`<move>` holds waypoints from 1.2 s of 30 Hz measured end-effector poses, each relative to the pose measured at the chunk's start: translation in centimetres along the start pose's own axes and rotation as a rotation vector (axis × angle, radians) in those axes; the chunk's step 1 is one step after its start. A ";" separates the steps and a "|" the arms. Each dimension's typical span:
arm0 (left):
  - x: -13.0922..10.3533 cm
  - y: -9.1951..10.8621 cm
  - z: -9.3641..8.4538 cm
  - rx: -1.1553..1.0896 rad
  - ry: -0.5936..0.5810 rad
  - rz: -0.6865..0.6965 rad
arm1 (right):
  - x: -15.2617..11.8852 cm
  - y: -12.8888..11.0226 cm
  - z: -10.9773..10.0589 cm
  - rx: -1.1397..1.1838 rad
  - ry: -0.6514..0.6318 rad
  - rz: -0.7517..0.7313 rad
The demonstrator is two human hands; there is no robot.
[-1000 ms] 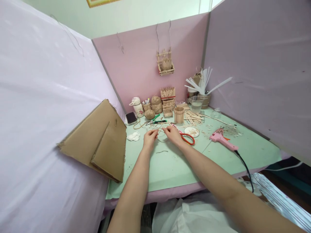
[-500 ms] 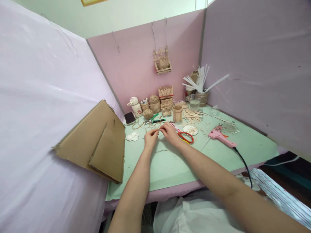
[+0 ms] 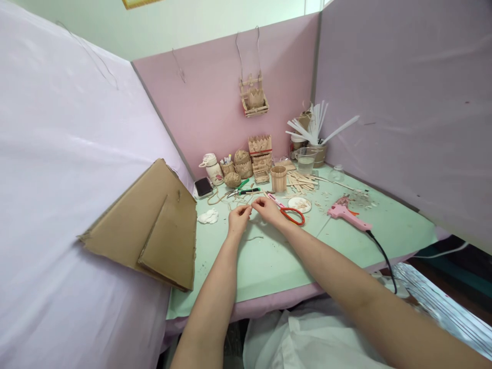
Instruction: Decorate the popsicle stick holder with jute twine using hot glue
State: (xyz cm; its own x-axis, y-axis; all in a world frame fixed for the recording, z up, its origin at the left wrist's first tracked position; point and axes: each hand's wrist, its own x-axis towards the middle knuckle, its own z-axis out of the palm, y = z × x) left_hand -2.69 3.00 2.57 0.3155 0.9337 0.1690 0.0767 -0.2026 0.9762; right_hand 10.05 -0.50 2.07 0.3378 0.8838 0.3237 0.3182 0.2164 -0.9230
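My left hand [image 3: 238, 219] and my right hand [image 3: 266, 209] meet fingertip to fingertip above the green tabletop [image 3: 269, 271]. Both are closed in a pinch on a thin strand of twine, mostly hidden by the fingers. Just right of my right hand lie scissors with red handles [image 3: 294, 216]. Behind the hands are green-and-black pliers [image 3: 249, 191] and loose twine [image 3: 215, 199]. A short bit of twine [image 3: 254, 238] lies on the table in front of them.
A wooden stick cup [image 3: 279, 179], twine ball [image 3: 232, 179] and loose sticks [image 3: 302, 181] stand or lie at the back. Right is a pink glue gun [image 3: 349, 216] with a black cord; left, folded cardboard [image 3: 154, 230]. White tissue [image 3: 208, 216] lies left of my hands.
The view has shifted slightly, so the background sits a little further left. My fingertips stay together, with only a slight change in pose.
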 end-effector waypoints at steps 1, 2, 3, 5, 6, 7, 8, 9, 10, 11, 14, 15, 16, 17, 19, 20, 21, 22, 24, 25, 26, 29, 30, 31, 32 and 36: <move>0.0 0.1 0.0 0.008 0.004 0.006 | 0.0 -0.1 0.0 -0.004 0.003 0.014; 0.0 0.1 0.0 0.014 0.011 0.012 | -0.1 -0.1 -0.1 -0.009 0.005 0.030; 0.0 0.1 -0.1 0.017 0.016 0.017 | -0.1 -0.2 -0.1 -0.012 0.005 0.045; 0.0 0.1 -0.1 0.014 0.024 0.023 | -0.1 -0.3 -0.1 0.002 -0.009 0.053; 0.0 0.0 -0.1 0.011 0.026 0.022 | -0.2 -0.3 -0.1 0.021 -0.015 0.046; 0.0 0.0 -0.1 0.009 0.026 0.019 | -0.2 -0.3 -0.1 0.041 -0.019 0.036; 0.0 0.0 0.0 0.010 0.026 0.014 | -0.2 -0.3 -0.1 0.059 -0.019 0.024; 0.0 -0.1 0.0 0.015 0.026 0.010 | -0.1 -0.3 -0.1 0.069 -0.016 0.017; 0.0 -0.1 0.0 0.021 0.027 0.008 | -0.1 -0.3 0.0 0.071 -0.016 0.015; 0.1 -0.2 0.0 0.027 0.029 0.009 | -0.1 -0.2 0.0 0.066 -0.017 0.014; 0.2 -0.5 0.0 0.023 0.051 0.017 | -0.1 -0.1 0.1 0.032 -0.044 0.005; 0.3 -0.6 0.0 0.017 0.060 0.015 | -0.1 -0.1 0.1 0.020 -0.052 0.000; 0.3 -0.7 0.0 0.009 0.067 0.010 | -0.2 0.0 0.2 0.008 -0.060 -0.004; 0.3 -0.8 0.0 -0.003 0.072 0.005 | -0.2 0.1 0.2 -0.003 -0.065 -0.006; 0.3 -0.9 0.0 -0.032 0.072 -0.004 | -0.2 0.2 0.3 -0.017 -0.060 -0.006; 0.4 -1.0 0.0 -0.049 0.070 -0.009 | -0.1 0.3 0.4 -0.021 -0.054 -0.009; 0.4 -1.1 0.0 -0.067 0.068 -0.015 | -0.1 0.4 0.4 -0.022 -0.046 -0.013; 0.4 -1.1 0.0 -0.082 0.066 -0.023 | -0.1 0.5 0.4 -0.024 -0.039 -0.015; 0.4 -1.2 0.1 -0.108 0.067 -0.039 | 0.0 0.6 0.5 -0.030 -0.034 -0.017; 0.4 -1.2 0.1 -0.119 0.067 -0.047 | 0.0 0.6 0.5 -0.036 -0.035 -0.015; 0.4 -1.2 0.1 -0.129 0.066 -0.055 | 0.0 0.6 0.5 -0.040 -0.034 -0.007; 0.4 -0.9 0.2 -0.176 0.054 -0.080 | 0.0 0.5 0.5 -0.022 -0.044 0.038; 0.3 -0.8 0.2 -0.207 0.040 -0.095 | -0.1 0.5 0.5 0.005 -0.056 0.063; 0.3 -0.6 0.1 -0.246 0.018 -0.113 | -0.2 0.4 0.5 0.043 -0.074 0.091; 0.3 -0.4 0.1 -0.288 -0.013 -0.134 | -0.2 0.4 0.5 0.085 -0.094 0.117; 0.1 0.2 -0.1 -0.388 -0.101 -0.199 | -0.2 0.4 0.5 0.152 -0.075 0.134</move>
State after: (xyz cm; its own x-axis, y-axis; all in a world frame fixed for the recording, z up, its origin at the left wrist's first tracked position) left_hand -2.71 3.08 2.77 0.4226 0.9061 -0.0226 -0.2092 0.1218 0.9703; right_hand 9.62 -0.40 1.47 0.2997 0.9360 0.1845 0.1352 0.1498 -0.9794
